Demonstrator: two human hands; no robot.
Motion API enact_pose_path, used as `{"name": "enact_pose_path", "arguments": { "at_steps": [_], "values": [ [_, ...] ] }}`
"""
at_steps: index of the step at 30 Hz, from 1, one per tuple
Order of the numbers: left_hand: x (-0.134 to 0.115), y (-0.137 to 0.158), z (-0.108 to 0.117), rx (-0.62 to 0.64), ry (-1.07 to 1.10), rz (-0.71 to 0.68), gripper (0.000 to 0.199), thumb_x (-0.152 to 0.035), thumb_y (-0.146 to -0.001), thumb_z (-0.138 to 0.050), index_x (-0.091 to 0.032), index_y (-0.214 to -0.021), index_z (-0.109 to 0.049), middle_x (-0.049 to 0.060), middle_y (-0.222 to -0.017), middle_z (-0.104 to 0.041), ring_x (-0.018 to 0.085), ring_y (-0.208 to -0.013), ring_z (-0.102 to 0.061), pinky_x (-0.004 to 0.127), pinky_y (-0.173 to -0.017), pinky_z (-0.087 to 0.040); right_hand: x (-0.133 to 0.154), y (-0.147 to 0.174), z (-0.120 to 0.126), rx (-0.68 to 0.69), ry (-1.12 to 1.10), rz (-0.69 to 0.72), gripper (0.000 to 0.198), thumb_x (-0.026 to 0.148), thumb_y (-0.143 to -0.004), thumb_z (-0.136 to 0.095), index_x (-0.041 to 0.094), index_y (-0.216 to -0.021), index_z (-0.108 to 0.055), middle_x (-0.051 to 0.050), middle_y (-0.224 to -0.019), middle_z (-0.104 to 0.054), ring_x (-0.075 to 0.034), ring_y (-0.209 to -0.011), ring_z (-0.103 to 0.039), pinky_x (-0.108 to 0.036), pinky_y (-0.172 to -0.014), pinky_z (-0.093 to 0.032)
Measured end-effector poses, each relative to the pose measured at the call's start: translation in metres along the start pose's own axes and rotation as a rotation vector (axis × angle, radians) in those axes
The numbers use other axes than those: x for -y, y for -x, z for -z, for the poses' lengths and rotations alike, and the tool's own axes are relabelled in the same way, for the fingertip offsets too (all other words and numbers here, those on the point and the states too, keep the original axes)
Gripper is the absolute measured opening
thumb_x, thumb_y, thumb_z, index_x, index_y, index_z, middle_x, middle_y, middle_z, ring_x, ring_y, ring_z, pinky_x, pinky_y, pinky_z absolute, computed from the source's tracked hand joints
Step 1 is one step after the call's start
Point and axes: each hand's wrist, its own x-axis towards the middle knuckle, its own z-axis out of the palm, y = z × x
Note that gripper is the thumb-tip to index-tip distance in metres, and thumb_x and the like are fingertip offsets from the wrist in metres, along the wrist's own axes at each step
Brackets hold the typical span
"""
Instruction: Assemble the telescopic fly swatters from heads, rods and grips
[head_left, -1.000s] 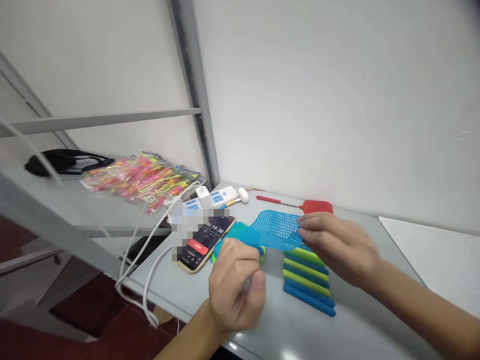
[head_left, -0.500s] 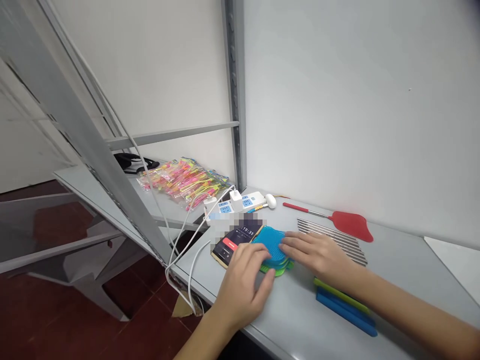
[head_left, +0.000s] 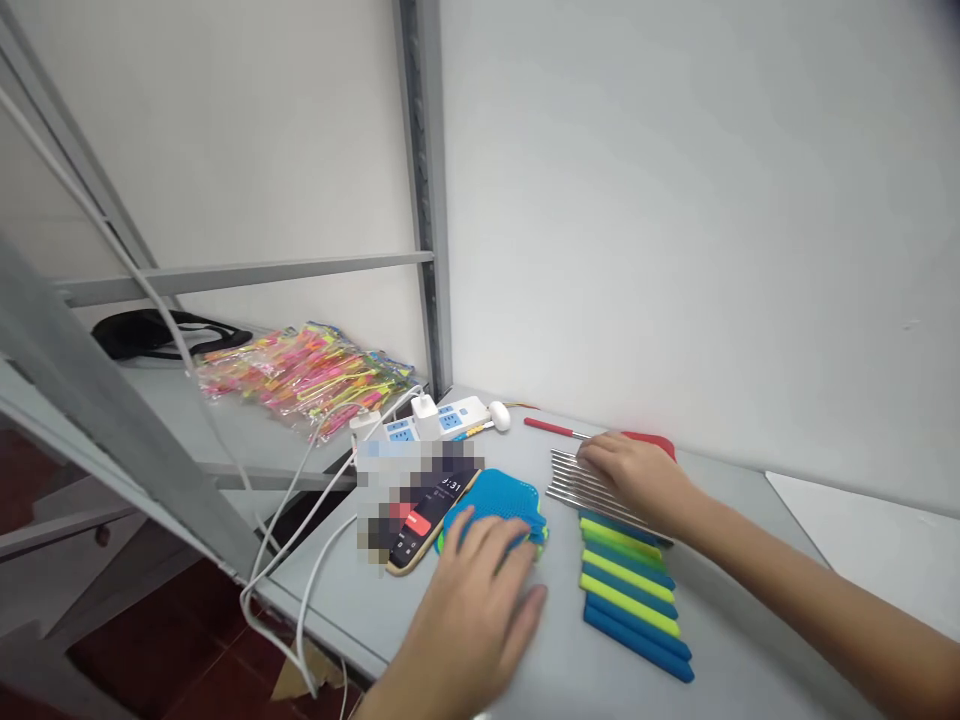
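Time ending "9:31" being displayed on one phone (head_left: 442, 505) near left edge of tabletop (head_left: 555, 640). One power strip (head_left: 450, 415) being kept at rear left corner; one red swatter (head_left: 551, 428) being seen along rear edge. At least seven blue and green handles (head_left: 634, 585) being counted. Mesh pads (head_left: 491, 490) being overlapped by left hand (head_left: 476, 585), fingers spread. Metal rods (head_left: 574, 485) being covered by right hand (head_left: 637, 475), fingers bent; grip cannot be told.

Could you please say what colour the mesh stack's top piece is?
The top piece is blue (head view).
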Motion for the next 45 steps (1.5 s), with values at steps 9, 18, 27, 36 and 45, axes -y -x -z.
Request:
{"name": "enact_pose_path", "arguments": {
  "at_steps": [9, 18, 27, 36, 45],
  "values": [
    [-0.06, -0.038, -0.089, 0.048, -0.085, -0.357, 0.035, -0.045, -0.093, -0.047, -0.02, -0.117, -0.054, 0.011, -0.137, -0.053, 0.027, -0.118, -0.052, 0.049, -0.102, -0.04, -0.075, -0.029, -0.025, 0.102, 0.022, -0.209, 0.027, 0.03, -0.096, -0.048, 0.015, -0.108, -0.066, -0.012, -0.108, -0.067, -0.022, -0.1, -0.062, -0.033, -0.083, -0.049],
    [-0.056, -0.04, -0.076, 0.43, 0.183, -0.138, 0.078, -0.066, -0.087, -0.043, -0.022, -0.15, -0.029, 0.018, -0.158, -0.021, 0.036, -0.146, -0.017, 0.066, -0.111, -0.018, -0.08, -0.026, -0.043, 0.143, 0.025, -0.228, 0.031, 0.035, -0.093, -0.057, 0.017, -0.118, -0.059, -0.008, -0.118, -0.061, -0.021, -0.101, -0.061, -0.043, -0.086, -0.052],
    [-0.061, -0.042, -0.061, 0.545, 0.28, -0.008, 0.082, -0.057, -0.083, -0.056, -0.027, -0.152, -0.024, 0.011, -0.161, -0.004, 0.032, -0.147, 0.001, 0.056, -0.118, -0.008, -0.086, 0.003, -0.028, 0.192, -0.057, -0.226, 0.024, 0.036, -0.095, -0.055, 0.017, -0.108, -0.062, -0.006, -0.109, -0.064, -0.017, -0.092, -0.062, -0.038, -0.082, -0.052],
    [-0.06, -0.04, -0.061, 0.477, 0.223, -0.072, 0.076, -0.053, -0.086, -0.055, -0.024, -0.151, -0.028, 0.011, -0.161, -0.01, 0.034, -0.147, -0.006, 0.059, -0.117, -0.012, -0.079, 0.024, -0.012, 0.05, 0.024, -0.251, 0.021, 0.018, -0.096, -0.035, 0.017, -0.09, -0.055, -0.011, -0.096, -0.064, -0.021, -0.085, -0.057, -0.037, -0.083, -0.038],
    [-0.062, -0.054, -0.033, -0.131, 0.056, -0.141, 0.053, -0.021, -0.093, -0.048, -0.014, -0.143, -0.03, 0.018, -0.159, -0.013, 0.032, -0.147, -0.013, 0.058, -0.113, -0.023, -0.047, 0.089, 0.047, -0.103, 0.09, -0.305, 0.029, 0.029, -0.102, -0.024, 0.02, -0.093, -0.049, -0.003, -0.073, -0.061, -0.02, -0.072, -0.051, -0.042, -0.09, -0.035]
  ]
}}
